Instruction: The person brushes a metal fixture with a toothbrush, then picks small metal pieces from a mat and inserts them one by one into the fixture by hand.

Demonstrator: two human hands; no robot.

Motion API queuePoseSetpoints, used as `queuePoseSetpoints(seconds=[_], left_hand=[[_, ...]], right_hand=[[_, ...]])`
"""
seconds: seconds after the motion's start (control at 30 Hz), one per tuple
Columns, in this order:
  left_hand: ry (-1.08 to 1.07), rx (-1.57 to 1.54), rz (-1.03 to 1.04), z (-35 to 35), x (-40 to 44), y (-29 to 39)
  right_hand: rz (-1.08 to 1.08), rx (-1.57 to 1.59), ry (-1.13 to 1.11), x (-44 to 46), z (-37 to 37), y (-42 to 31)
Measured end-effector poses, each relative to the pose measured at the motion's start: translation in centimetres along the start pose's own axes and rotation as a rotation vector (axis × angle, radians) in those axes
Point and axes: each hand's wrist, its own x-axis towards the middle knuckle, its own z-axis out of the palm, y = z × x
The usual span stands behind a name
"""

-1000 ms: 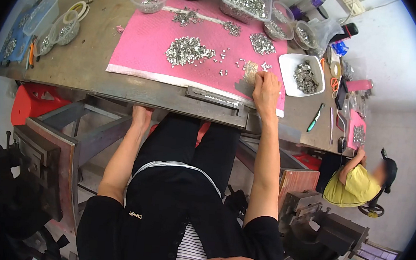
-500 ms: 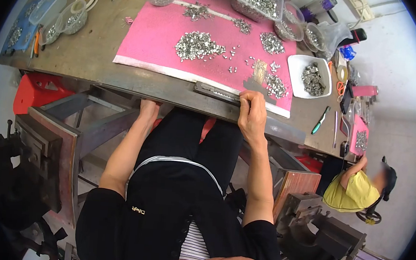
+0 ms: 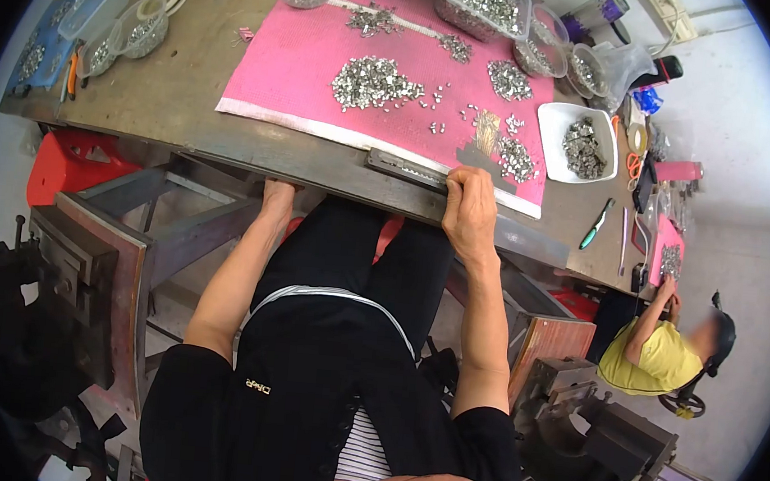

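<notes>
My right hand (image 3: 471,213) is closed at the front edge of the table, its fingertips pressed together at the right end of a dark slotted metal bar (image 3: 395,168). A light, toothed-looking row shows in the bar's slot. Whatever is between those fingertips is hidden. Under the table edge is my left hand (image 3: 278,194), its fingers out of sight. Behind the bar lies a pink mat (image 3: 289,79) with a white front border. It carries a large pile of small silver metal pieces (image 3: 370,86) and, near my right hand, a smaller pile (image 3: 518,161) beside thin brass-coloured strips (image 3: 487,126).
A white bowl of metal parts (image 3: 551,145) stands right of the mat, near a green-handled tool (image 3: 597,223) and orange scissors (image 3: 633,167). Clear tubs (image 3: 483,33) line the back. A co-worker in a yellow shirt (image 3: 652,356) sits at right. Vises (image 3: 605,430) flank me.
The view has shifted slightly. My hands keep nearly the same places at the bar and under the table edge. At right, the co-worker's arms have moved a little.
</notes>
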Motion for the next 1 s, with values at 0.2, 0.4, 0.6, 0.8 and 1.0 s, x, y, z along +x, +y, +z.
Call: queuePoseSetpoints(seconds=[0.2,0.4,0.6,0.8,1.0], left_hand=[[-0.051,0.034,-0.007,1.3,-0.5,1.0],[0.022,-0.016,-0.070,0.6,0.5,0.3],[0.032,-0.088,-0.078,-0.3,2.2,0.1],[0.037,-0.093,-0.038,-0.3,2.9,1.1],[0.049,-0.099,-0.015,-1.3,3.5,1.3]], right_hand=[[-0.107,-0.117,0.013,0.2,-0.2,-0.4],[-0.030,-0.023,-0.048,0.8,-1.7,-0.7],[0.026,0.078,-0.027,6.1,-1.9,1.8],[-0.031,0.102,-0.106,13.8,3.8,4.3],[-0.107,0.017,-0.116,19.0,9.2,5.2]])
